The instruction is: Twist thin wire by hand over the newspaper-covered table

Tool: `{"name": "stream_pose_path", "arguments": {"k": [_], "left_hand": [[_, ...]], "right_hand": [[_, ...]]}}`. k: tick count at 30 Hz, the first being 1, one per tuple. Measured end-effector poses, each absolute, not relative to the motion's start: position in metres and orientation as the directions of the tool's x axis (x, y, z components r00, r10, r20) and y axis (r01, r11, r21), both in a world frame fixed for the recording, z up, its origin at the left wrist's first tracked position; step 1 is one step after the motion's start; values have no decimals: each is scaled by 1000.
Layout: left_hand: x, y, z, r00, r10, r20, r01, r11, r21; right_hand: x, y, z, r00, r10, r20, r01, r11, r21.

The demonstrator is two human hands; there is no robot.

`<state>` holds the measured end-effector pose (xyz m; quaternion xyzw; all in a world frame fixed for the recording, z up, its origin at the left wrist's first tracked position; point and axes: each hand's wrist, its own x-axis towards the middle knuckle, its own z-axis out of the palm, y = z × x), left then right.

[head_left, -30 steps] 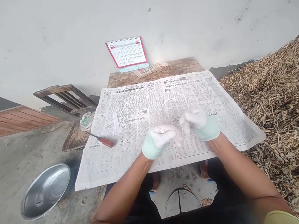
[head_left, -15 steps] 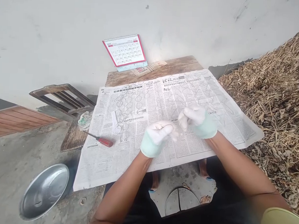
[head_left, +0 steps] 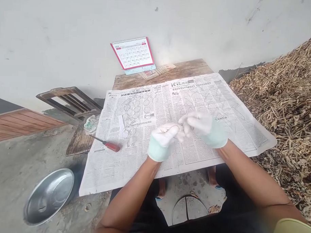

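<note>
My left hand [head_left: 165, 137], in a white glove with a mint cuff, is held above the newspaper [head_left: 105, 169] with thumb and fingers pinched together. My right hand [head_left: 198, 124], gloved the same way and somewhat blurred, is also pinched, its fingertips against or very near those of the left. Whatever lies between the fingertips is too small and pale to make out. To the left of the hands, a white plastic spoon [head_left: 121, 127] rests on the newspaper. Nearby, a screwdriver with a red handle [head_left: 112, 146] lies with its shaft past the paper's left edge.
A desk calendar [head_left: 133, 54] stands at the back of the wooden table [head_left: 190, 65], beside a folded paper [head_left: 157, 71]. At left are a wooden chair [head_left: 79, 137] holding a crumpled plastic bag [head_left: 91, 124], and a metal basin [head_left: 49, 196] on the floor. Dry straw [head_left: 286, 100] is heaped on the right.
My right hand has moved left, closing the small gap to the left hand, so the fingertips now meet or nearly meet. The whole view has shifted slightly.
</note>
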<state>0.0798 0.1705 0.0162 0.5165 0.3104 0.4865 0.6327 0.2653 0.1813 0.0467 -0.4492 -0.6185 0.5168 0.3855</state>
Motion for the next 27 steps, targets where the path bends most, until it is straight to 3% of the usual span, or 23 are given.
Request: {"name": "stream_pose_path", "arguments": {"k": [4,7,10,14,19,27], "left_hand": [[83,173,12,230,968,103,-279,-36,960],[83,172,10,176,981,81,-166,-51,985],[84,168,11,135,988,72,-25,-69,997],[88,164,13,89,995,44,76,-51,996],[96,161,13,77,997,10,133,-20,991],[53,196,10,403,915,19,47,-42,998]], "right_hand": [[255,171,57,-107,993,47,283,75,-956],[249,167,59,-16,998,68,401,68,-913],[244,166,56,0,996,87,514,75,-855],[238,168,53,13,996,88,721,52,-691],[234,170,45,-28,997,67,763,65,-643],[245,168,51,-129,986,101,725,163,-669]]}}
